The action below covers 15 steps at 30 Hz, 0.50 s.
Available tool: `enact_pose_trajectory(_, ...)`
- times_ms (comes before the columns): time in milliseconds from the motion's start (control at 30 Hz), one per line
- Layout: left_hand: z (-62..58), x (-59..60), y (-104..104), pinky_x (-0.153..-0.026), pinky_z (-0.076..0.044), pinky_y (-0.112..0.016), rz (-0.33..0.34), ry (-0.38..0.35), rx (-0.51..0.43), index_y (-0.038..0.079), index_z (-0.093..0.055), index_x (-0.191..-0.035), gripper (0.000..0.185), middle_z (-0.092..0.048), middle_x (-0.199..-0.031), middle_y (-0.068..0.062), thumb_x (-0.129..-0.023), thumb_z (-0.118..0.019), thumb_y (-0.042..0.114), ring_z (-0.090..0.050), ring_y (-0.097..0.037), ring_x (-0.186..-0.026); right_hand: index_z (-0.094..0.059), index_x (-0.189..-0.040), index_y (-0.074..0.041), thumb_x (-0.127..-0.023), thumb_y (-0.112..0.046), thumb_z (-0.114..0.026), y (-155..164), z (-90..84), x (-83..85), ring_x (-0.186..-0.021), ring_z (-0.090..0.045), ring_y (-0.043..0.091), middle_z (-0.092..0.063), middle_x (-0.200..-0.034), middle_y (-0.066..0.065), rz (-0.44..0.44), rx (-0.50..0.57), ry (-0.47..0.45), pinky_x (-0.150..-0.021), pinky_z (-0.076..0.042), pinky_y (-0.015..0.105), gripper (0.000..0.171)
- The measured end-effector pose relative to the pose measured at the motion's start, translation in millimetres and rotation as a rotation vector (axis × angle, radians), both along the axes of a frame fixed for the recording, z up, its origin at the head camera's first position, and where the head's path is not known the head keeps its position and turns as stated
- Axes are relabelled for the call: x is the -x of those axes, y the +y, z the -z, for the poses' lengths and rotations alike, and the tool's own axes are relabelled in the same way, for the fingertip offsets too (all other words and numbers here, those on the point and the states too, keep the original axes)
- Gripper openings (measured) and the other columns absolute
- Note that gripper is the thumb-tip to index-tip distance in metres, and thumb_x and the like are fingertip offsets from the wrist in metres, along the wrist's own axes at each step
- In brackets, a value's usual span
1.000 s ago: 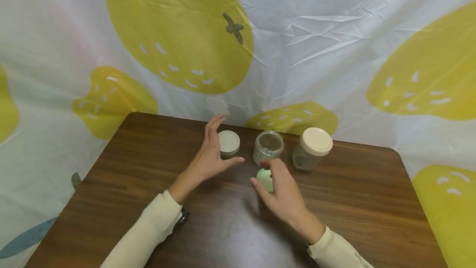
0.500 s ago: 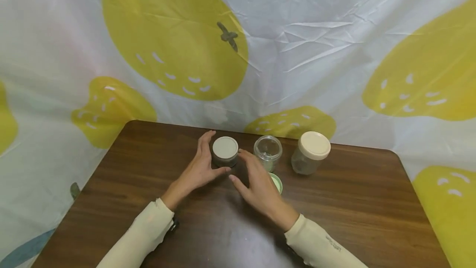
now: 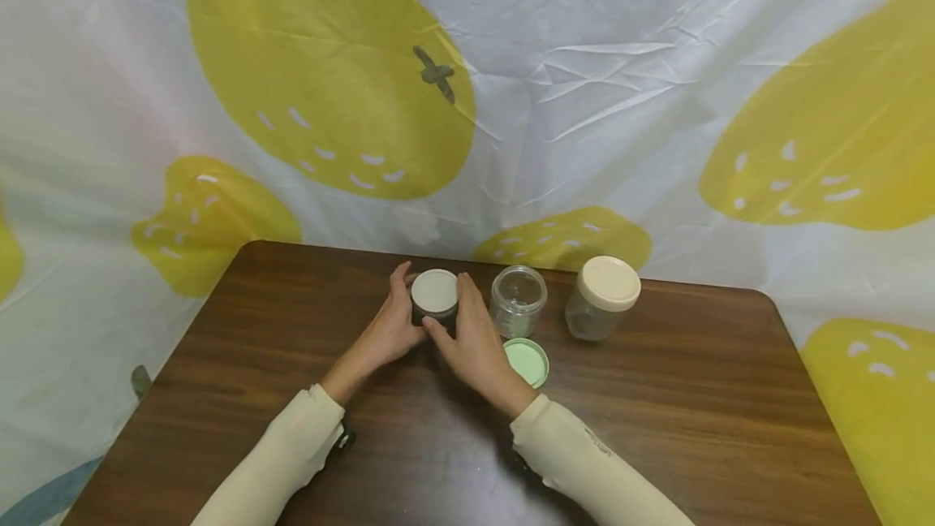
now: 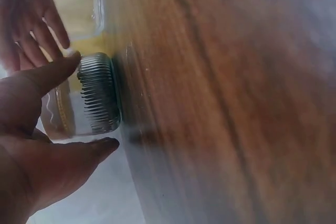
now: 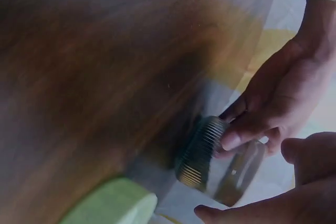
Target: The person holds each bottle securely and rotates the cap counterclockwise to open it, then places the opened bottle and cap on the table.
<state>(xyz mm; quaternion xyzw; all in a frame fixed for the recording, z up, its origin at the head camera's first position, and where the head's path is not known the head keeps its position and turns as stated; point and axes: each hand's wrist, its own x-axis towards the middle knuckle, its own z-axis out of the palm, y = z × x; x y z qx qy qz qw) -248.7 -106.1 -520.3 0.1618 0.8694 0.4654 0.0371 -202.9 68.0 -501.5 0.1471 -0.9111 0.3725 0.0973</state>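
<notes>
From the head view I record a small jar with a white lid (image 3: 434, 296) standing upright at the far middle of the brown worktop (image 3: 694, 396), with both hands around it. The left hand (image 3: 389, 326) is on the jar's left side; in the left wrist view its fingers (image 4: 62, 70) and thumb lie against the ribbed base of the jar (image 4: 94, 95), grasping it. The right hand (image 3: 473, 341) closes in from the right side; its fingers (image 3: 467, 299) lie along the jar's wall and its thumb reaches the near side, so I log it as grasping the jar too, though the right wrist view is dim and shows its fingertips only close to the glass, contact not certain. The left hand (image 5: 273, 103) is also seen there, thumb pressed on the jar's ribbed end (image 5: 202, 153). Just right of the right hand an open clear jar (image 3: 518, 299) stands upright without a lid. A green lid (image 3: 527, 361) lies flat on the worktop just in front of that jar, touching the right wrist's edge or just beside it; I cannot tell which. Further right stands a larger jar with a cream lid (image 3: 603, 297), apart from the others. A white sheet with yellow fruit prints (image 3: 329, 88) hangs behind the worktop.
</notes>
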Motion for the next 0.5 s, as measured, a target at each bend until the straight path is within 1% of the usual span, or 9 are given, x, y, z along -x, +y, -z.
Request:
enact_pose_trajectory(67, 0.1, 0.5, -0.4, -0.125, -0.034, -0.061, -0.001, 0.003, 0.028, -0.008, -0.002, -0.161, 0.108, -0.033, -0.161, -0.038, -0.085, -0.079, -0.002, -0.037, -0.051, -0.152, -0.024, -0.162, 0.009, -0.103, -0.034, -0.068, -3.5, 2.8, 3.2, -0.155, -0.039, 0.042, -0.033, -0.166, 0.033, 0.009, 0.046, -0.041, -0.123, -0.04, 0.056, 0.086)
enact_pose_trajectory(200, 0.9, 0.1, -1.0, -0.122, -0.039, -0.06, 0.014, 0.022, 0.083, -0.012, -0.017, -0.157, 0.095, -0.044, -0.154, -0.038, -0.088, -0.08, 0.005, -0.047, -0.049, -0.146, -0.022, -0.164, 0.006, -0.102, -0.033, -0.07, -10.1, 8.5, 7.8, -0.15, -0.045, 0.043, -0.035, -0.165, 0.031, 0.043, 0.089, -0.095, -0.118, -0.045, 0.057, 0.088)
enact_pose_trajectory(267, 0.7, -0.6, -1.0, -0.121, -0.041, -0.059, 0.024, 0.03, 0.104, -0.011, -0.024, -0.155, 0.088, -0.048, -0.152, -0.037, -0.089, -0.079, 0.007, -0.049, -0.048, -0.144, -0.022, -0.164, 0.006, -0.101, -0.03, -0.071, -12.8, 10.9, 9.7, -0.147, -0.048, 0.043, -0.036, -0.164, 0.031, 0.061, 0.09, -0.093, -0.116, -0.047, 0.057, 0.087)
enact_pose_trajectory(333, 0.8, -0.5, -0.9, -0.121, -0.041, -0.059, 0.034, 0.046, 0.113, -0.012, -0.028, -0.153, 0.081, -0.049, -0.15, -0.038, -0.089, -0.075, 0.003, -0.049, -0.048, -0.144, -0.023, -0.163, 0.006, -0.1, -0.026, -0.072, -14.9, 12.1, 11.3, -0.146, -0.05, 0.043, -0.038, -0.163, 0.031, 0.078, 0.086, -0.08, -0.115, -0.048, 0.056, 0.086)
enact_pose_trajectory(433, 1.0, 0.1, -0.6, -0.121, -0.041, -0.059, 0.035, 0.06, 0.117, -0.013, -0.029, -0.152, 0.078, -0.049, -0.15, -0.039, -0.086, -0.071, -0.004, -0.049, -0.049, -0.144, -0.025, -0.163, 0.005, -0.1, -0.023, -0.073, -16.4, 12.4, 12.5, -0.144, -0.052, 0.042, -0.041, -0.161, 0.029, 0.097, 0.08, -0.063, -0.114, -0.049, 0.055, 0.084)
enact_pose_trajectory(500, 1.2, 0.6, -0.2, -0.12, -0.042, -0.059, 0.03, 0.069, 0.12, -0.014, -0.03, -0.151, 0.078, -0.049, -0.149, -0.039, -0.086, -0.071, -0.005, -0.049, -0.049, -0.144, -0.027, -0.163, 0.004, -0.099, -0.022, -0.074, -16.5, 11.7, 12.9, -0.143, -0.053, 0.042, -0.043, -0.16, 0.029, 0.106, 0.076, -0.056, -0.114, -0.05, 0.055, 0.083)
